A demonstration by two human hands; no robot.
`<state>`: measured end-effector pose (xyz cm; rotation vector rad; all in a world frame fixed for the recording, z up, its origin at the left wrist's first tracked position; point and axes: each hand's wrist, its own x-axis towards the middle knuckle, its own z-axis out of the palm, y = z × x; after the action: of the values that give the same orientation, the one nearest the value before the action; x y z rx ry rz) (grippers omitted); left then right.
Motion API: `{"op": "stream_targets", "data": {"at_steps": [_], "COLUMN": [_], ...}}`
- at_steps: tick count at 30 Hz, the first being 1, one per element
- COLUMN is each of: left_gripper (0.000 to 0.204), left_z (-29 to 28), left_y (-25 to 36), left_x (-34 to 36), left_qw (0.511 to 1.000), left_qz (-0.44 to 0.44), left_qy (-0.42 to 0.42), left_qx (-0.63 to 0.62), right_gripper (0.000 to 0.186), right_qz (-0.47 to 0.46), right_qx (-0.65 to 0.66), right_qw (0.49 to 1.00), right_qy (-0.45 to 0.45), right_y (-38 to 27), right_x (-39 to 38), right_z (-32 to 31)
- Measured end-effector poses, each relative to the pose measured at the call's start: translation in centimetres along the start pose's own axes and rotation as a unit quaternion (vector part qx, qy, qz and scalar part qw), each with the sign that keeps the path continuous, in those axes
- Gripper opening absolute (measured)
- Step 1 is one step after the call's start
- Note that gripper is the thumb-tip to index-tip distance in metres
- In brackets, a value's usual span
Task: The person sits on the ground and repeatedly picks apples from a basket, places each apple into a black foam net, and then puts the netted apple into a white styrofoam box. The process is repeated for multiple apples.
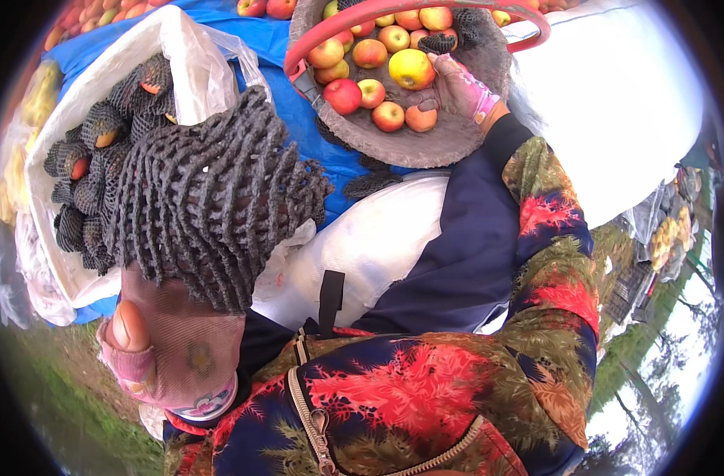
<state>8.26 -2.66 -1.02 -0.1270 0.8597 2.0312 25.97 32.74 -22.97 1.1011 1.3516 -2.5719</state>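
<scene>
A dark grey foam fruit net is stretched wide over the fingers of my left hand, which wears a thin pinkish glove with the thumb tip bare. The net hides those fingers. My right hand, also gloved, reaches into a round basket with a red handle. Its thumb rests against a yellow apple with a red blush, and its lower fingers are partly hidden. Red and yellow apples lie loose around it, among them a red apple and an orange-red apple.
Left of my net stands a white-lined container holding several apples in dark nets. Loose nets lie below the basket on a blue tarp. A white sack is on the right. More apples are at the far left.
</scene>
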Motion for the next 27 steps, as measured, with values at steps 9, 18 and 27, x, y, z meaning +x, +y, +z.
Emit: {"op": "stream_targets", "data": {"at_steps": [9,18,27], "left_gripper": [0.044,0.041,0.048], "left_z": [-0.7,-0.8,-2.4], "left_y": [-0.7,-0.2,0.2], "left_x": [0.9,0.6,0.5], "left_qw": [0.997,0.999,0.997], "left_qz": [0.019,0.004,0.002], "left_qy": [-0.071,-0.035,-0.073], "left_qx": [0.008,0.008,0.016], "right_gripper": [0.054,0.048,0.047], "right_qz": [0.059,0.168,0.201], "right_qx": [-0.031,0.004,-0.007], "right_qw": [0.997,0.980,0.975], "right_qy": [0.044,0.102,0.090], "right_y": [0.8,2.0,3.9], "right_x": [-1.1,1.6,3.3], "right_z": [1.3,2.3,0.7]}}
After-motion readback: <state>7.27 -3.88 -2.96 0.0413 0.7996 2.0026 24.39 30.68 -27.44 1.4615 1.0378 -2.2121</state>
